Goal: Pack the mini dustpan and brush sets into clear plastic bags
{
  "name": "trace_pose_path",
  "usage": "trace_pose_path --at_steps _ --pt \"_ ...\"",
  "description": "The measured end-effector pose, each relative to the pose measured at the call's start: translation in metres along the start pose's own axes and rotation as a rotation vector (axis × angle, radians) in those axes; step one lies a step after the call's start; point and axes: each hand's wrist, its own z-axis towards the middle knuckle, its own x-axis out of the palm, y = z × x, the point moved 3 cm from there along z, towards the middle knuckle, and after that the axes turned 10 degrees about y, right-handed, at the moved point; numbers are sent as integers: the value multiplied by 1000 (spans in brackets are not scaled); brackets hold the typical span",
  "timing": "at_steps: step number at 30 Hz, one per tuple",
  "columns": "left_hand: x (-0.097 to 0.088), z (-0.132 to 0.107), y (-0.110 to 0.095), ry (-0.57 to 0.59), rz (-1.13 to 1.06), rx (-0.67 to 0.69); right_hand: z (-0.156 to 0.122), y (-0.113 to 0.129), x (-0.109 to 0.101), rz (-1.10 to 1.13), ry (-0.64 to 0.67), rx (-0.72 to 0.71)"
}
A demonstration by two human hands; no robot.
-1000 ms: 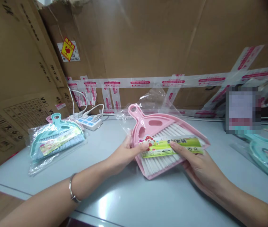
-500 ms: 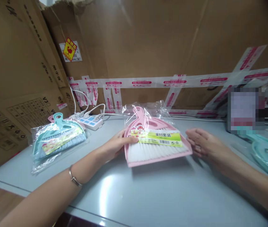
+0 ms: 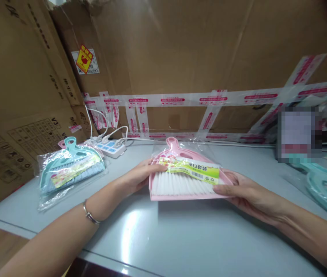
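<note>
At the far left, a cardboard box stands beside the grey table. Next, a teal dustpan set lies on the tabletop in a clear bag, a pink loop showing behind its handle; a power strip with plugged-in white cables sits behind and to the right. The left hand, with a metal bracelet at the wrist, grips the left side of the pink dustpan set: thumb over the left end of the printed label, other fingers mostly hidden behind. The pink set is located between both hands, handle pointing away, front edge facing the wearer (whether its underside touches the table cannot be told). The right hand holds the right front corner, thumb on top near the label's lower end, fingers closed around the side and underneath. Caution: the clear bag is loose and slick; insufficient thumb pressure could let the pan slide within the film or slip at one corner. Pulling the hands apart unevenly could tear the film, and pressing hard on the label could crease it, since it appears slightly bowed already. At the far right, a second teal dustpan set lies near a pixelated object.
</note>
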Motion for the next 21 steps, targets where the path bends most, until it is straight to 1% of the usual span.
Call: trace_pose_path --at_steps 2,4,8,12,15,16,17,21 --pt "-1 0 0 -37 25 -6 2 -3 -3 0 -32 14" --pt "-1 0 1 -42 29 -6 3 -5 -5 11 -76 22" --pt "0 1 2 8 17 4 2 -5 -4 26 -135 39" --pt "0 1 3 12 30 21 2 -5 -6 4 -262 44" --pt "5 1 5 70 19 36 5 -8 -6 -37 -306 40" --pt "7 1 5 70 11 38 6 -9 -6 -53 -316 37" --pt "8 2 6 49 3 38 7 -10 -5 -69 -327 30" --pt "10 3 9 -110 -11 51 9 -11 -4 -97 -382 3"
